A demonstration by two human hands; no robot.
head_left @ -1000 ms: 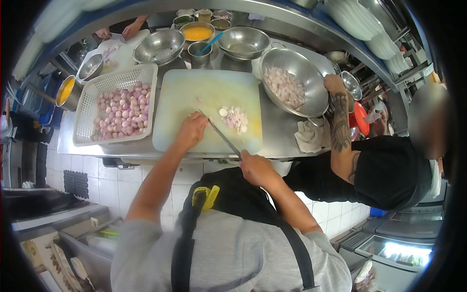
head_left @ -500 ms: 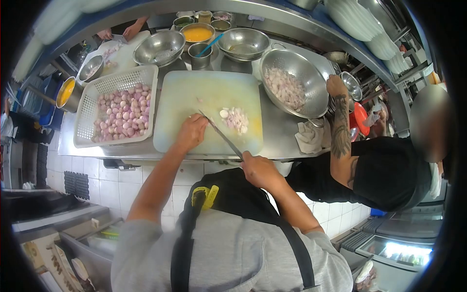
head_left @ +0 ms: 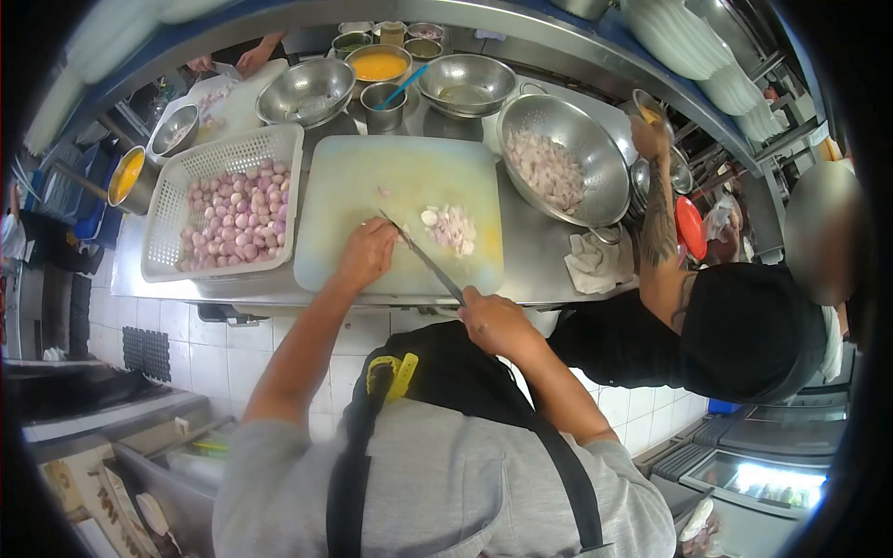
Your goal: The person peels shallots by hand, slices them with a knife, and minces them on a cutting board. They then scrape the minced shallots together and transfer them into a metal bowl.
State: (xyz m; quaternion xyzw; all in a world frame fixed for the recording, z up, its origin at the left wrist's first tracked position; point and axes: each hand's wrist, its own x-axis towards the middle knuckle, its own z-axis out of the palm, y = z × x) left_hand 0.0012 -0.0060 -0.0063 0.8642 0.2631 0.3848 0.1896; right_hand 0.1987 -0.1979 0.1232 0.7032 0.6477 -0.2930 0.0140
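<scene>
My right hand (head_left: 498, 321) is closed around the handle of a knife (head_left: 433, 267), whose blade slants up and left over the cutting board (head_left: 372, 172). At the blade's tip end, my left hand (head_left: 369, 251) is closed with its fingertips pinched together; a pale bit of shallot shows beside them, mostly hidden by the fingers. A heap of chopped shallots (head_left: 454, 231) lies to the right of the blade, with a whitish piece at its left edge. Left of the board, a white perforated basket (head_left: 160, 249) holds many peeled shallots (head_left: 240, 214).
A big colander (head_left: 605, 153) of chopped shallots stands right of the board, by a folded cloth (head_left: 595, 265). Steel bowls (head_left: 465, 79) and a pot of orange liquid (head_left: 379, 65) line the back. A co-worker's tattooed arm (head_left: 659, 214) reaches in at right; another person's hands (head_left: 251, 60) work at far left.
The co-worker's arm at right has moved farther back, and a small bowl with something yellow now shows near that hand. My hands and the knife have hardly moved.
</scene>
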